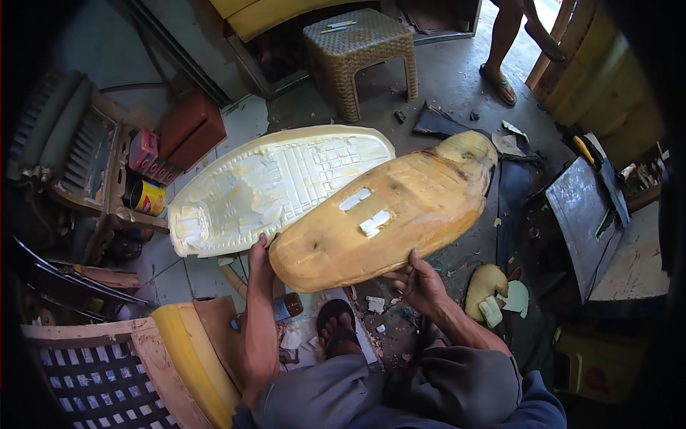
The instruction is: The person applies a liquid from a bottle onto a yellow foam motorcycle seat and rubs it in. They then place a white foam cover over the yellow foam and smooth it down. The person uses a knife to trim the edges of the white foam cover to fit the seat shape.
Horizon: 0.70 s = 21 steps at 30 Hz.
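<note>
A worn yellow-brown motorcycle seat foam lies tilted across the middle, its narrow raised end toward the far right. Two small white foam pieces sit on its upper face. Partly under it is a cream-white plastic seat base, its ribbed face smeared with whitish residue. My left hand is closed at the foam's near left end, close to the base's rim; its fingers are mostly hidden. My right hand grips the foam's near edge, thumb on the side and fingers underneath.
A woven-pattern stool with white sticks on it stands at the back. Another person's leg is near the doorway. Left are a red box and a yellow can. Scraps litter the floor; a dark panel leans at right.
</note>
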{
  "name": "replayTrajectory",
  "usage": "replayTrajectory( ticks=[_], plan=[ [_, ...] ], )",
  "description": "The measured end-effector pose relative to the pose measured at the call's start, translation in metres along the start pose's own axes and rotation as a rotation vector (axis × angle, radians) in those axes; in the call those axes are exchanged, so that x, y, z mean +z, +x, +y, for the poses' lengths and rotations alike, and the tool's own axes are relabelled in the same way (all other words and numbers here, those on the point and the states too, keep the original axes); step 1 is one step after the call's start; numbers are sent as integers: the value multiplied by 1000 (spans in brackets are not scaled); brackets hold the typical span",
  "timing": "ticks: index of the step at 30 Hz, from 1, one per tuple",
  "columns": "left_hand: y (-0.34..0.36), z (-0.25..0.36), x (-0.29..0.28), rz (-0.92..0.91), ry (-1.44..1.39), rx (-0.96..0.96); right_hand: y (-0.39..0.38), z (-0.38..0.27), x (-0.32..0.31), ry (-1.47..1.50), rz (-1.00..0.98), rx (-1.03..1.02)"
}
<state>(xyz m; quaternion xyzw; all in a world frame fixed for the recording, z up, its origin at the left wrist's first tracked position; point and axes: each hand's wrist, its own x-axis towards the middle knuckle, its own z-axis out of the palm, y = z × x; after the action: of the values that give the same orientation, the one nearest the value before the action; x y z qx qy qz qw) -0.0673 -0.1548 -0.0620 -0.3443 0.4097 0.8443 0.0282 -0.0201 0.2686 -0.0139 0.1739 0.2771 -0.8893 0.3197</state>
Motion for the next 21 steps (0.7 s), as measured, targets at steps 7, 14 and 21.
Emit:
replayTrajectory(
  ticks=[7, 14, 21],
  plan=[
    [-46, -12, 52, -163, 1004, 745, -8, -33, 19, 61, 7, -189],
    [-21, -39, 9, 151, -135, 157, -10, -117, 51, 126, -141, -435],
    [-15, 13, -18, 273, -192, 368, -24, -111, -24, 419, -443, -294]
  ],
)
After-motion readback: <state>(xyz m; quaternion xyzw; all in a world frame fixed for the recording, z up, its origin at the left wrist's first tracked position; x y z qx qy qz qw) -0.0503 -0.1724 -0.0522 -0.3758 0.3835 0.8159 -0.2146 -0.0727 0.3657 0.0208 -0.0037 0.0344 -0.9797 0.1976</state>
